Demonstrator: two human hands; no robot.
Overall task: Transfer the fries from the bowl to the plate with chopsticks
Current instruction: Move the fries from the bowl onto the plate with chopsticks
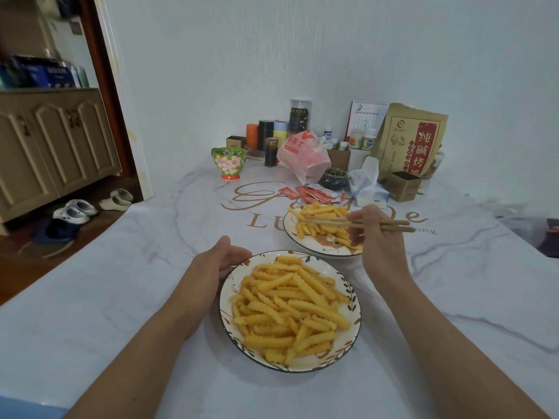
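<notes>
Right hand point(373, 237) pinching a pair of wooden chopsticks point(354, 224), held nearly level, tips pointing left over the far dish point(305, 247) and its fries point(325, 219); no fry visibly caught between the tips. Left hand point(222, 260) relaxed, fingers loosely cupped against the left rim of the near dish point(225, 309), gripping nothing. Both dishes white with a dark rim and leaf pattern, set close together on a marbled white tablecloth point(121, 282) printed with gold lettering. Near dish heaped with crinkle-cut fries point(290, 306), golden yellow, ridged, lying crosswise over one another; far dish covered with a thinner layer. Beyond, red sauce packets point(314, 193), a tissue pack point(367, 186), a flowered green cup point(229, 162), a pink plastic bag point(302, 154), a brown paper bag point(410, 143) with red label, jars and small boxes against a pale wall. At left, a doorway, beige cabinets point(54, 140), shoes point(75, 208) on a wooden floor.
</notes>
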